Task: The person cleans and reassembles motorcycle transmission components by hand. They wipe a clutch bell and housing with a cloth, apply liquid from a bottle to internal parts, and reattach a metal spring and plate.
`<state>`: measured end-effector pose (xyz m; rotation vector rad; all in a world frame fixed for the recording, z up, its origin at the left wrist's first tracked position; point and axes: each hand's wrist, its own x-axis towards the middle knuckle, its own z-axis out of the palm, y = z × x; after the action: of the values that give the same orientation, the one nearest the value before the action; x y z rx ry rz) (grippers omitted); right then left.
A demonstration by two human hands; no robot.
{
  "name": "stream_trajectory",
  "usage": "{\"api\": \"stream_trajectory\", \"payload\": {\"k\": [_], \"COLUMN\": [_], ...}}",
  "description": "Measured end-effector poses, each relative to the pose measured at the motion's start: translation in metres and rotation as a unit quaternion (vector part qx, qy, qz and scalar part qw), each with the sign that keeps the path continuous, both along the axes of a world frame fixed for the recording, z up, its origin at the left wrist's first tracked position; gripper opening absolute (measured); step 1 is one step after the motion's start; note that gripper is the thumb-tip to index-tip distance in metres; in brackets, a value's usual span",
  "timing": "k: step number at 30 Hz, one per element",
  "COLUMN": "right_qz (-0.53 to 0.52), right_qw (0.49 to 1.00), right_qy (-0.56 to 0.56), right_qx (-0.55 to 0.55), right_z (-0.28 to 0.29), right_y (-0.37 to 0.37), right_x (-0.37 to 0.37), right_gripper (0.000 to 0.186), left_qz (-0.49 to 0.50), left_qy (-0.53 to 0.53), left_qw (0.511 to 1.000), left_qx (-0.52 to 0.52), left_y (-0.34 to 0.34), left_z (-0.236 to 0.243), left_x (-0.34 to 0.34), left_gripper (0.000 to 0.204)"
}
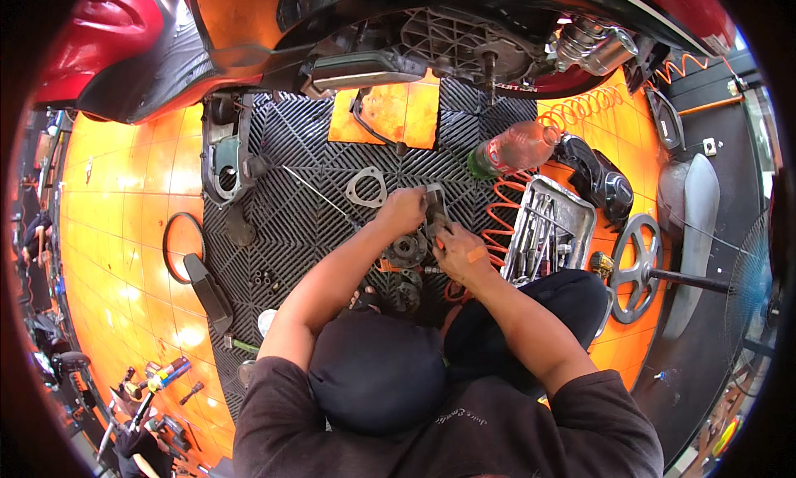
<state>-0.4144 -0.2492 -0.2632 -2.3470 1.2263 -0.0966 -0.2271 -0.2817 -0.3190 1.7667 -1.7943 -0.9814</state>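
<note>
Above the ribbed black mat (282,221), my hands are close together at a small, flat grey metal part (436,201). My left hand (403,211) is closed on the part's left side, its fingers curled. The closed right hand (461,250) grips its lower end, where a small reddish bit shows by the fingers; what that bit is I cannot make out. Right below my hands lie round, greasy metal parts (406,251), partly covered by my arms. A flat metal gasket-like plate (366,187) rests on the mat beyond my left hand, beside a thin rod (319,191).
A scooter (348,30) with exposed engine spans the far side. To the right are a metal tool tray (586,231), a plastic bottle (522,146), a coiled red hose (498,217) and a black cover (609,184). An engine casing (222,159) and drive belt (168,250) lie left.
</note>
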Motion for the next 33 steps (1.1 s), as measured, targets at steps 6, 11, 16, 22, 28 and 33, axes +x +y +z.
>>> {"api": "stream_trajectory", "payload": {"k": [6, 11, 16, 22, 28, 33], "right_qz": [-0.022, 0.017, 0.024, 0.011, 0.097, 0.068], "right_qw": [0.975, 0.958, 0.968, 0.925, 0.941, 0.987], "right_qy": [-0.115, -0.147, -0.096, -0.263, -0.202, -0.119], "right_qx": [-0.188, -0.245, -0.230, -0.275, -0.253, -0.086], "right_z": [0.041, 0.083, 0.128, 0.156, 0.138, 0.105], "right_y": [-0.018, -0.012, 0.001, 0.016, -0.023, -0.056], "right_x": [0.015, 0.024, 0.020, 0.016, 0.003, 0.006], "right_gripper": [0.043, 0.035, 0.030, 0.035, 0.046, 0.066], "left_qz": [0.069, 0.074, 0.107, 0.108, -0.035, -0.113], "left_qy": [-0.045, -0.097, -0.130, -0.122, -0.105, -0.091], "left_qw": [0.984, 0.961, 0.946, 0.948, 0.953, 0.964], "left_qx": [-0.156, -0.250, -0.276, -0.275, -0.282, -0.221], "left_y": [0.010, 0.019, 0.023, 0.039, 0.045, 0.042], "left_z": [0.082, 0.140, 0.172, 0.189, 0.167, 0.149], "left_x": [0.009, 0.016, 0.023, 0.024, 0.027, 0.016], "left_gripper": [0.032, 0.036, 0.034, 0.033, 0.027, 0.023]}}
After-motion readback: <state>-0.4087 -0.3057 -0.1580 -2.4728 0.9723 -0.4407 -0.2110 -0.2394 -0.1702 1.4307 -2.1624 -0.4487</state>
